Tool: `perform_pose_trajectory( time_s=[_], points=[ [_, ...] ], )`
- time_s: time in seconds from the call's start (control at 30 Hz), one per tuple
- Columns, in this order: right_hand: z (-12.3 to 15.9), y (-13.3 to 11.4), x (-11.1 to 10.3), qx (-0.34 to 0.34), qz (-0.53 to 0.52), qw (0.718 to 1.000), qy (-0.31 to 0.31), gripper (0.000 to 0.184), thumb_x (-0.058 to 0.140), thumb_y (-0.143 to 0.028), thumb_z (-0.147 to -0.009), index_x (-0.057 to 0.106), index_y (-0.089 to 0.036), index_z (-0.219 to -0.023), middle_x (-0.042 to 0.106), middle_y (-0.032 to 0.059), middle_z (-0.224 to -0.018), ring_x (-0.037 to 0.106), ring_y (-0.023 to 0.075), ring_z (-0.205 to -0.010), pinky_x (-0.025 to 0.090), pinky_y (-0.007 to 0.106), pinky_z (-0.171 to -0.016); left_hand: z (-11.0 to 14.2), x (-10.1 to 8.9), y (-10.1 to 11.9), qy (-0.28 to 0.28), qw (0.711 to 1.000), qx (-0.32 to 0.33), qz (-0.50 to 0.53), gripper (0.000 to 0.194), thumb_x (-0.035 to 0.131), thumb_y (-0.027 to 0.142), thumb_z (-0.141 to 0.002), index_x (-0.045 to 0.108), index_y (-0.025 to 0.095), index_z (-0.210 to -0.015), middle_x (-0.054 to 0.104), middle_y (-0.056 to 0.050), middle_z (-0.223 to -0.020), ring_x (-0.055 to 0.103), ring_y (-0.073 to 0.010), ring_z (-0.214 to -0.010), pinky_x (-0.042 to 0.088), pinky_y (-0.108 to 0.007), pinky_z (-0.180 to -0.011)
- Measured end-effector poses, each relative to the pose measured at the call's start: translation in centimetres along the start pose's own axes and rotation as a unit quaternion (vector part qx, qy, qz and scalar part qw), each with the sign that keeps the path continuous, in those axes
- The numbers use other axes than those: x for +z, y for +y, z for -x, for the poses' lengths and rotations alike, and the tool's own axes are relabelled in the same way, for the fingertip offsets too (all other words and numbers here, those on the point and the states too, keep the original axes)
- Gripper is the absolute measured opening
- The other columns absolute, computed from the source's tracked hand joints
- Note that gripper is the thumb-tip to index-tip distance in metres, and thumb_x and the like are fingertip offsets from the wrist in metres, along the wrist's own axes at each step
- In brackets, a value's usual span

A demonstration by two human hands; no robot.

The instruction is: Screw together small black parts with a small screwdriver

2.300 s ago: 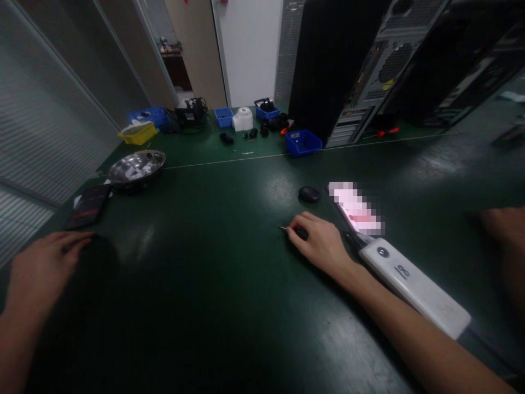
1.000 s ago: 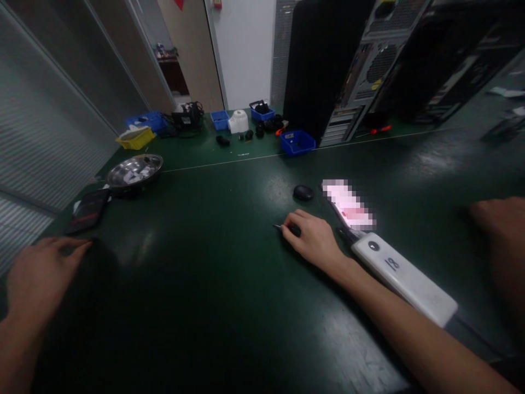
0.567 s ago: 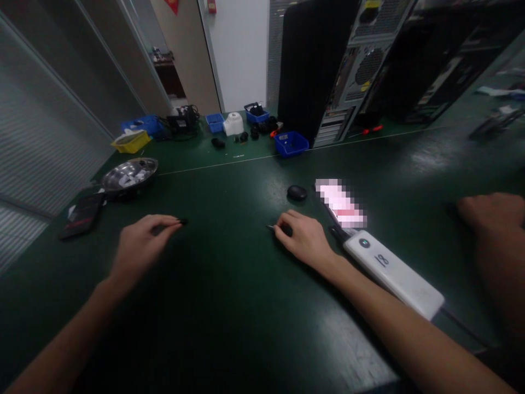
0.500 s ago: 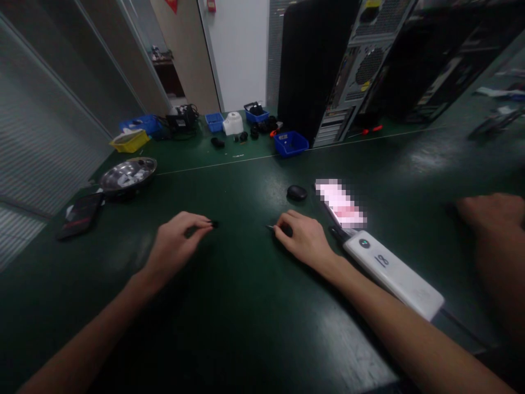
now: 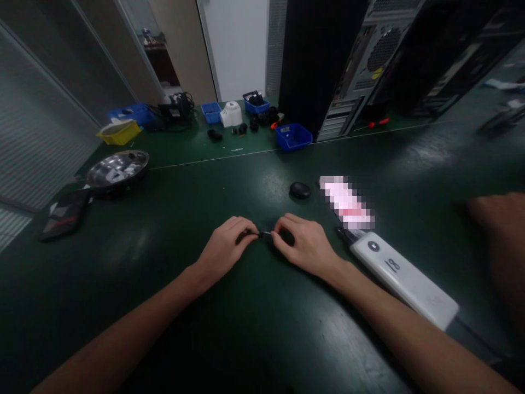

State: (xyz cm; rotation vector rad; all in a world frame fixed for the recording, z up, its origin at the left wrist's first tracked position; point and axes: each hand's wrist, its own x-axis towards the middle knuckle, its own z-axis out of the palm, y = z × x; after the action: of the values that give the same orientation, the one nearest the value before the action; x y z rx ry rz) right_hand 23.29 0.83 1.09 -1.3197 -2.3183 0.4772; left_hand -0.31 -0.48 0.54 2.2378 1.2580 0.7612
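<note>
My two hands meet at the middle of the dark green table [image 5: 172, 328]. My left hand [image 5: 228, 251] pinches a small black part [image 5: 257, 233] between thumb and fingertips. My right hand [image 5: 304, 244] is closed on a small dark tool with a thin metal tip [image 5: 266, 233] that points left. The black part touches that tip. A black oval object [image 5: 299, 189] lies just beyond my right hand.
A white power bank [image 5: 404, 279] marked 18 lies right of my right arm, with a phone [image 5: 345, 201] beyond it. A steel bowl [image 5: 117, 168] and dark packet [image 5: 63, 212] sit at left. Blue bins [image 5: 292, 135] and computer towers [image 5: 328, 60] stand behind. Another person's arm [image 5: 500, 246] rests at right.
My left hand left the table's left edge with a small black part and moved right until it met the tip held in my right hand. My right hand barely moved.
</note>
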Motion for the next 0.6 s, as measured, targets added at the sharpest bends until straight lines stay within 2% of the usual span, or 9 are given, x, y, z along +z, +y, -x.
perform_pose_trajectory(
  time_s=[0.13,0.33,0.6],
  points=[
    [-0.06,-0.01,-0.10,-0.006,0.009,1.000,-0.010,0.019,0.054,-0.037,-0.098,0.064,-0.022,-0.092,0.065,0.0022,-0.091,0.059,0.0152,-0.074,0.038,0.028,-0.067,-0.06,0.20,-0.08,0.007,1.000,-0.020,0.013,0.025,0.064,0.022,-0.096,0.066,0.024,-0.120,0.068,-0.003,-0.111,0.064,-0.0175,-0.098,0.055,-0.035,-0.087],
    [-0.01,-0.17,-0.17,-0.019,0.001,1.000,-0.013,0.018,0.053,-0.035,-0.098,0.064,-0.021,-0.093,0.065,0.0022,-0.091,0.059,0.0150,-0.075,0.038,0.028,-0.068,0.02,0.18,-0.52,0.012,0.999,0.024,0.038,0.021,0.062,0.020,-0.097,0.072,0.023,-0.115,0.071,-0.003,-0.114,0.066,-0.0171,-0.107,0.055,-0.036,-0.096],
    [0.10,-0.28,-0.09,-0.034,-0.042,0.998,-0.011,0.016,0.051,-0.033,-0.100,0.062,-0.021,-0.094,0.065,0.0027,-0.092,0.058,0.0151,-0.074,0.041,0.027,-0.070,0.00,-0.20,-0.53,0.021,0.995,0.022,0.091,0.020,0.064,0.021,-0.096,0.076,0.026,-0.111,0.074,-0.002,-0.113,0.069,-0.0175,-0.104,0.057,-0.037,-0.096]
  ],
)
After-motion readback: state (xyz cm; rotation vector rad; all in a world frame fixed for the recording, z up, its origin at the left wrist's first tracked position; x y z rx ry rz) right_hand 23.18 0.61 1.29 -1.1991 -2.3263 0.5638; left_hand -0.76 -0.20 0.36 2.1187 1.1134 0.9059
